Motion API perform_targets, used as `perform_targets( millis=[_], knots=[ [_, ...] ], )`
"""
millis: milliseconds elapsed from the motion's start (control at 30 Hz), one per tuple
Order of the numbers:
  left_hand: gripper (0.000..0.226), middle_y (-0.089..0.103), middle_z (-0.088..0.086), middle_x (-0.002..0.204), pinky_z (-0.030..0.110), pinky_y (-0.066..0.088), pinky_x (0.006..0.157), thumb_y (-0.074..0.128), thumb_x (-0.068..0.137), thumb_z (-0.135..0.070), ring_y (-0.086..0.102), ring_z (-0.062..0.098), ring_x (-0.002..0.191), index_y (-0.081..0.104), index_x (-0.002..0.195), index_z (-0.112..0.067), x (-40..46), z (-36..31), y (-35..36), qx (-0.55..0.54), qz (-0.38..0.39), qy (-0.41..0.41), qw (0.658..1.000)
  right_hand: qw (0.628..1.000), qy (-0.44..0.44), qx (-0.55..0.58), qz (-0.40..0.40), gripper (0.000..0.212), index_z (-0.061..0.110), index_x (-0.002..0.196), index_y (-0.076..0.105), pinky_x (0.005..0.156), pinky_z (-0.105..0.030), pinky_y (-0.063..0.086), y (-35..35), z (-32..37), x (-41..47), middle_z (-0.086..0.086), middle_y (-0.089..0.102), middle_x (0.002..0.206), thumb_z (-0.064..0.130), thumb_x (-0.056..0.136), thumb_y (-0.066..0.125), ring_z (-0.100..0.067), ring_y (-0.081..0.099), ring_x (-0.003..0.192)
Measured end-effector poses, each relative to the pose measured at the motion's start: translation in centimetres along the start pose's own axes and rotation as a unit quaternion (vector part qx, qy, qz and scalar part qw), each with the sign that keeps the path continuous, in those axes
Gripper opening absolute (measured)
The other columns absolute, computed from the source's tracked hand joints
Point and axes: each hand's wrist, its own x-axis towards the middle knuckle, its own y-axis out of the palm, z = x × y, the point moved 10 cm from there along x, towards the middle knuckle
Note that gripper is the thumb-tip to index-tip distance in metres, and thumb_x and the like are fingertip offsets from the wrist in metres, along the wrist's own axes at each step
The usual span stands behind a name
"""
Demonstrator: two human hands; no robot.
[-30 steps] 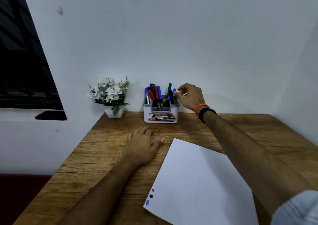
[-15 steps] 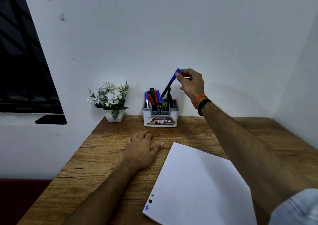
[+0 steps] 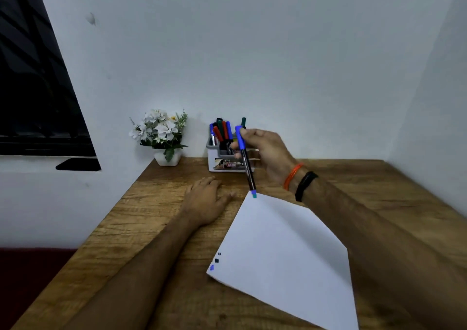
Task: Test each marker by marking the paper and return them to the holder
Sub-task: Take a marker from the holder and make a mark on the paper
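Note:
My right hand (image 3: 265, 150) grips a blue-capped marker (image 3: 246, 163) near its cap, held in front of the holder with its lower end just above the far corner of the white paper (image 3: 283, 249). The grey-and-white holder (image 3: 219, 164) stands by the wall with several markers (image 3: 222, 131) upright in it, red, green and blue. My left hand (image 3: 204, 201) rests flat on the wooden table, left of the paper. Small blue and dark marks (image 3: 214, 262) sit at the paper's near left corner.
A small white pot of white flowers (image 3: 164, 135) stands at the table's back left corner. White walls close the back and right sides. A dark window (image 3: 32, 84) is at the left. The wooden table (image 3: 141, 218) ends at its left edge.
My right hand pulled the blue marker up out of the holder, then brought it down and toward me, over the paper's far corner. My left hand stayed put.

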Motion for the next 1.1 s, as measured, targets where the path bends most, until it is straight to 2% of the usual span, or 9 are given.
perform_targets(
  millis=[100,200,267,367,500,667,733,933,1100],
  knots=[
    [0.068,0.058,0.004,0.130,0.044,0.042,0.101,0.036,0.084,-0.068,0.051,0.023,0.121,0.058,0.126,-0.018,0.0,-0.1,-0.4,-0.031,-0.013,0.009,0.999,0.998,0.043,-0.045,0.027,0.023,0.005,0.100,0.069,0.048,-0.022,0.049,0.2,-3.0,-2.4,-0.008,0.073,0.082,0.025,0.098,0.059,-0.014,0.060,0.054],
    [0.046,0.066,0.003,0.118,0.035,0.048,0.091,0.047,0.093,-0.050,0.060,0.018,0.107,0.063,0.120,-0.017,-0.6,-0.5,-2.4,-0.156,-0.071,0.012,0.985,0.993,0.042,-0.098,0.055,0.025,0.007,0.101,0.072,0.048,-0.022,0.045,-0.1,-4.5,-4.1,-0.005,0.075,0.081,0.030,0.095,0.062,-0.012,0.057,0.053],
    [0.034,0.071,0.002,0.105,0.029,0.050,0.079,0.050,0.096,-0.041,0.064,0.013,0.094,0.067,0.111,-0.016,-1.5,-1.0,-4.1,-0.322,-0.088,0.012,0.942,0.991,0.034,-0.115,0.055,0.026,0.007,0.099,0.073,0.049,-0.022,0.045,-0.6,-5.1,-4.8,-0.006,0.076,0.084,0.031,0.093,0.064,-0.011,0.058,0.053],
    [0.038,0.072,0.009,0.095,0.024,0.053,0.066,0.057,0.088,-0.038,0.066,0.014,0.080,0.069,0.104,-0.007,-2.6,-3.1,-5.1,-0.496,-0.014,0.033,0.868,0.990,0.041,-0.124,0.052,0.025,0.007,0.094,0.071,0.051,-0.022,0.048,-1.2,-6.0,-5.3,-0.011,0.077,0.087,0.031,0.093,0.064,-0.010,0.061,0.054],
    [0.029,0.072,0.009,0.086,0.025,0.056,0.059,0.073,0.074,-0.023,0.066,0.015,0.071,0.069,0.098,-0.007,-3.3,-4.2,-5.0,-0.484,0.042,0.048,0.873,0.990,0.055,-0.118,0.063,0.026,0.007,0.087,0.068,0.051,-0.020,0.049,-1.2,-6.4,-5.5,-0.013,0.076,0.086,0.033,0.092,0.065,-0.009,0.065,0.056],
    [0.014,0.071,0.012,0.080,0.025,0.059,0.063,0.068,0.079,0.004,0.069,0.016,0.068,0.066,0.090,-0.006,-3.3,-3.1,-5.9,-0.516,0.040,0.026,0.855,0.967,0.074,-0.214,0.116,0.025,0.006,0.098,0.071,0.053,-0.020,0.051,-2.4,-5.7,-6.1,-0.010,0.077,0.083,0.025,0.083,0.076,-0.010,0.068,0.060],
    [0.016,0.071,0.014,0.080,0.026,0.060,0.066,0.067,0.080,0.005,0.069,0.017,0.069,0.065,0.092,-0.005,-3.3,-2.2,-6.5,-0.514,0.036,0.017,0.857,0.972,0.051,-0.212,0.092,0.021,0.009,0.096,0.072,0.052,-0.020,0.050,-3.9,-4.7,-5.9,-0.006,0.076,0.077,0.021,0.080,0.079,-0.009,0.064,0.056],
    [0.019,0.071,0.016,0.087,0.024,0.058,0.063,0.071,0.078,0.002,0.070,0.018,0.070,0.063,0.096,-0.001,-3.6,-3.3,-6.0,-0.486,0.059,0.025,0.871,0.997,0.049,0.040,0.037,0.016,0.011,0.089,0.072,0.051,-0.019,0.047,-3.5,-5.4,-5.7,-0.005,0.070,0.074,0.025,0.080,0.072,-0.009,0.059,0.055],
    [0.022,0.070,0.014,0.086,0.032,0.060,0.067,0.074,0.078,-0.007,0.070,0.024,0.075,0.065,0.097,0.001,-3.8,-5.4,-5.7,-0.439,0.070,0.082,0.892,0.998,0.008,-0.026,0.051,0.007,0.009,0.088,0.070,0.055,-0.021,0.049,-1.9,-5.6,-6.2,-0.011,0.071,0.079,0.015,0.088,0.070,-0.014,0.065,0.062]
  ],
)
